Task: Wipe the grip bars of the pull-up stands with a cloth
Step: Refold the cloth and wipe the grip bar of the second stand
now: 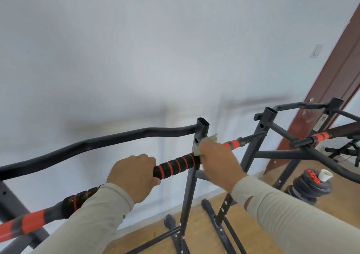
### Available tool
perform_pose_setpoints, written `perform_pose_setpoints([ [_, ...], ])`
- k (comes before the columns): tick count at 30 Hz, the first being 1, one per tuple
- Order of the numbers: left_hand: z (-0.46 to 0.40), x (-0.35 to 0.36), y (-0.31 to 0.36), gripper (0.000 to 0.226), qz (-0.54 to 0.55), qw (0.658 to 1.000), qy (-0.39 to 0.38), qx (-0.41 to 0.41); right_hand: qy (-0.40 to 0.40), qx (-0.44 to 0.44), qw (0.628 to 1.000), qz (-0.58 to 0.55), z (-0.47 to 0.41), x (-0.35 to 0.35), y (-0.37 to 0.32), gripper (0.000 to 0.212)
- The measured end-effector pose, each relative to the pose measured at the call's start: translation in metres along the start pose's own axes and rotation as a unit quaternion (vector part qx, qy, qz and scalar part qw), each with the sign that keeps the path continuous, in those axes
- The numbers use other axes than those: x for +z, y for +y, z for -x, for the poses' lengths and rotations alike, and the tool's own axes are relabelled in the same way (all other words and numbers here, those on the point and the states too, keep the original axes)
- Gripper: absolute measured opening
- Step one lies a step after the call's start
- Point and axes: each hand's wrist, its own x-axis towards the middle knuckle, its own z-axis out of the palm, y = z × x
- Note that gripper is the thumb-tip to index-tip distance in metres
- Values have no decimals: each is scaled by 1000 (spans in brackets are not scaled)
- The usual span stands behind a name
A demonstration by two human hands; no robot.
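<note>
A black foam grip bar with red stripes (176, 165) runs from lower left to upper right across a dark grey pull-up stand (200, 134). My left hand (134, 177) grips the bar left of the striped section. My right hand (218, 160) holds a pale green cloth (209, 139) wrapped round the bar, right beside the stand's upright post. Only a crumpled edge of the cloth shows above my fingers. A second pull-up stand (270, 117) stands to the right, with its own red and black grip (316, 137).
A white wall lies straight behind the stands. A brown door (335, 82) is at the right. Black weight plates with a red centre and a white cup (311, 183) sit on the wooden floor. The stands' feet (212, 212) spread across the floor below.
</note>
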Motion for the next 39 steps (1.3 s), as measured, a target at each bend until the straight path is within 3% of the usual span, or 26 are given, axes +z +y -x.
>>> perform_pose_setpoints([
  [5,-1,1,-5,25,4,1000,10,4,26,-148,982,-111,14,30,-78,20],
  [10,5,-2,-7,28,28,1000,-12,-1,45,-262,963,-35,8,24,-39,40],
  [14,22,-10,-26,42,4,999,-29,-13,40,-226,967,113,-4,3,11,54],
  [17,32,-12,-41,33,-1,998,-42,-40,31,-130,983,128,-9,-7,35,36],
  [20,34,-10,-39,26,-12,999,-38,-36,42,-73,995,61,-3,2,11,22],
  [26,36,-8,-43,27,-12,999,-24,-33,96,-147,979,-107,19,47,-86,16],
  [31,39,-6,-43,28,-9,999,-14,-36,105,-295,950,5,16,44,-76,41],
  [34,41,-6,-43,27,0,999,-9,-38,48,-249,961,113,3,20,-21,46],
  [36,41,-5,-43,28,9,999,-5,-40,43,-179,971,155,2,3,0,33],
  [39,42,-5,-41,28,14,999,-5,-42,55,-151,984,80,10,4,-9,20],
])
